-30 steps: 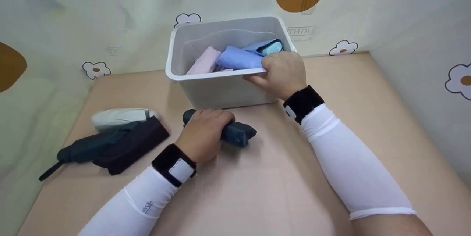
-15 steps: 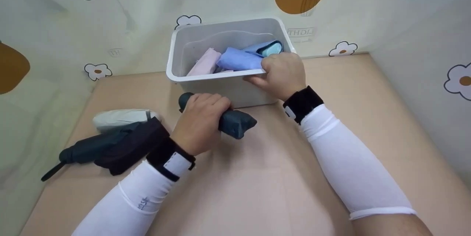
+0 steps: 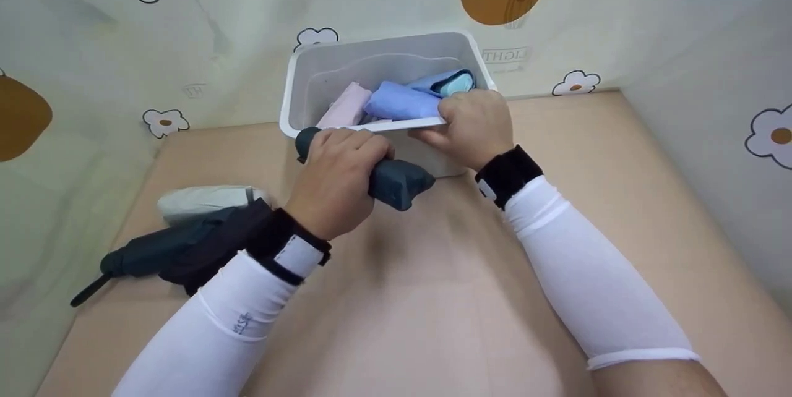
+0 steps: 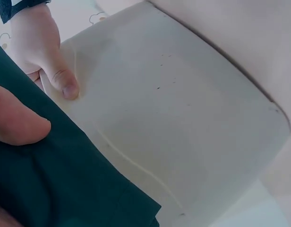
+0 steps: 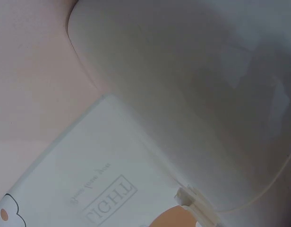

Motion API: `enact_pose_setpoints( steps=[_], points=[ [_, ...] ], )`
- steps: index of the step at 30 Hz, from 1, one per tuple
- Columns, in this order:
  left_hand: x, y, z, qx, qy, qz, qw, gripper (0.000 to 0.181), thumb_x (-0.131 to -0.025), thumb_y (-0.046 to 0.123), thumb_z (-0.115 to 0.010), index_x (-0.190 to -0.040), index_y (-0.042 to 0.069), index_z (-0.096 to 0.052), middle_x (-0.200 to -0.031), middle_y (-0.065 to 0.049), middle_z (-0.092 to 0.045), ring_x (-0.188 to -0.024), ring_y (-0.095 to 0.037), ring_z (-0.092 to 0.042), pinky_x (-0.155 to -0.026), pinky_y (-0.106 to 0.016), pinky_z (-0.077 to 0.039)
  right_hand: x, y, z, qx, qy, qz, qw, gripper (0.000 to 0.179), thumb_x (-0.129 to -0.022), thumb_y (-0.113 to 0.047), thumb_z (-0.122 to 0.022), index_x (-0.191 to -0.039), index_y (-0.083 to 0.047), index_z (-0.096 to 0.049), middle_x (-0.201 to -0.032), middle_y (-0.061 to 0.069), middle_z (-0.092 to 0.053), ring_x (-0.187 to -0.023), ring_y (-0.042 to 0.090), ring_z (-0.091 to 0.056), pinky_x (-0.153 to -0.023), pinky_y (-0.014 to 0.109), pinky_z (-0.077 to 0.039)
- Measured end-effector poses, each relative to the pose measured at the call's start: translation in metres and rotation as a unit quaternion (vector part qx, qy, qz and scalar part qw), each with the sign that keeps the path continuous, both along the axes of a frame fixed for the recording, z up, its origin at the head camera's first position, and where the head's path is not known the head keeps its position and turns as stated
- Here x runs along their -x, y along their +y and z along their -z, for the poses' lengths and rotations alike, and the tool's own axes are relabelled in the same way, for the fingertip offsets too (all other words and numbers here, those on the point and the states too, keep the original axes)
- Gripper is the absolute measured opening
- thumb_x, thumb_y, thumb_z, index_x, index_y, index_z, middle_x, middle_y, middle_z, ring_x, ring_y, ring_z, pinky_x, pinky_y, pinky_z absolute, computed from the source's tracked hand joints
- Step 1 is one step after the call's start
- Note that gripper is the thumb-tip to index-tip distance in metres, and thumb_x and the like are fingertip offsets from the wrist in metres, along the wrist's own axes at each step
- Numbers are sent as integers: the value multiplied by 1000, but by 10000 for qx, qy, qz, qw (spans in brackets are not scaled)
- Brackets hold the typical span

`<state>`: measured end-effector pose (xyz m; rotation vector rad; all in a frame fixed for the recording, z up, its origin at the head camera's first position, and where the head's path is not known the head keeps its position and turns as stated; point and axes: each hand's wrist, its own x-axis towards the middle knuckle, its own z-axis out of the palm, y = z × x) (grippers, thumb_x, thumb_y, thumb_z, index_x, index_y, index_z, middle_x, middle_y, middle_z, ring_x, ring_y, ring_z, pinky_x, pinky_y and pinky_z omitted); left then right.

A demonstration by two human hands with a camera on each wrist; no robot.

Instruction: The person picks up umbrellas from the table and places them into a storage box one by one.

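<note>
In the head view, my left hand grips a folded dark green umbrella from above. The umbrella is held off the table, just in front of the near rim of a white plastic bin. In the left wrist view, the thumb presses along the umbrella's green cloth, with the bin's wall beyond. My right hand holds the bin's near rim at its right corner, thumb below the rim outside. A pink folded umbrella and a blue folded umbrella lie inside the bin.
On the left of the table lie a pale folded umbrella, a dark green folded umbrella with its handle out, and a black folded umbrella, close together. A flower-patterned curtain stands behind the bin.
My left hand has lifted the dark green umbrella from near the table up and forward to the bin's rim. The right hand keeps its place on the bin.
</note>
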<state>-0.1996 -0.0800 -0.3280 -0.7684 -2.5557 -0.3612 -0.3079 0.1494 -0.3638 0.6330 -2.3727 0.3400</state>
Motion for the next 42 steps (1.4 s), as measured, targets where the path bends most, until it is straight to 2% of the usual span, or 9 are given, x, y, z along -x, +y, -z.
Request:
enact_pose_setpoints(
  steps=[5, 9, 13, 17, 22, 28, 34, 42],
  points=[
    [0, 4, -10, 91, 244, 106, 9996, 35, -80, -9, -70, -104, 16, -66, -103, -1, -72, -107, -27, -65, -104, -52, -43, 0, 0, 0, -45, 0, 19, 10000, 71, -89, -74, -66, -60, -11, -52, -54, 5, -41, -54, 29, -51, -55, 37, -30],
    [5, 5, -19, 135, 310, 38, 9994, 35, -79, -8, -71, -105, 16, -66, -104, -2, -72, -109, -28, -64, -104, -52, -42, 1, 0, 0, -1, 51, 38, 10000, 72, -87, -76, -67, -59, -11, -52, -53, 5, -41, -54, 29, -51, -55, 37, -31],
    [15, 6, -29, 227, 405, -9, 9989, 34, -79, -6, -71, -104, 16, -66, -103, -3, -72, -109, -29, -63, -104, -52, -41, 2, 1, 1, 24, 75, 5, 10000, 71, -88, -72, -69, -59, -10, -52, -54, 5, -41, -54, 29, -51, -55, 38, -32],
    [31, 7, -34, 88, 322, 1, 9994, 36, -78, -9, -69, -104, 16, -66, -104, -4, -72, -110, -31, -62, -104, -53, -39, 1, 3, 3, 68, 32, -2, 10000, 70, -90, -71, -67, -58, -10, -51, -54, 6, -44, -55, 29, -52, -56, 39, -31],
    [49, 4, -32, -116, 133, -119, 9998, 37, -80, -12, -66, -106, 15, -68, -108, -5, -73, -114, -32, -62, -107, -54, -37, 1, 2, 4, 85, -44, -17, 10000, 72, -89, -72, -65, -57, -10, -49, -55, 5, -43, -56, 29, -52, -58, 39, -30],
    [65, -2, -28, -388, -108, -202, 9990, 37, -83, -14, -61, -108, 12, -68, -114, -8, -74, -120, -33, -60, -117, -56, -34, 1, 1, 2, 35, 9, -34, 10000, 70, -90, -71, -66, -59, -11, -50, -55, 6, -45, -57, 29, -55, -57, 40, -33],
    [79, -10, -25, -573, -346, -417, 9969, 37, -85, -13, -62, -111, 13, -67, -121, -6, -74, -128, -30, -59, -126, -57, -26, 2, 2, 2, 12, 149, -60, 9999, 71, -86, -72, -72, -58, -13, -44, -55, 3, -37, -55, 30, -53, -53, 41, -32],
    [90, -15, -23, -677, -649, -688, 9932, 43, -85, -15, -64, -118, 13, -68, -122, -5, -75, -124, -29, -61, -120, -48, -34, 1, 0, 0, 4, 9, -4, 10000, 71, -87, -74, -69, -59, -13, -47, -56, 3, -40, -57, 30, -54, -55, 40, -33]
  ],
)
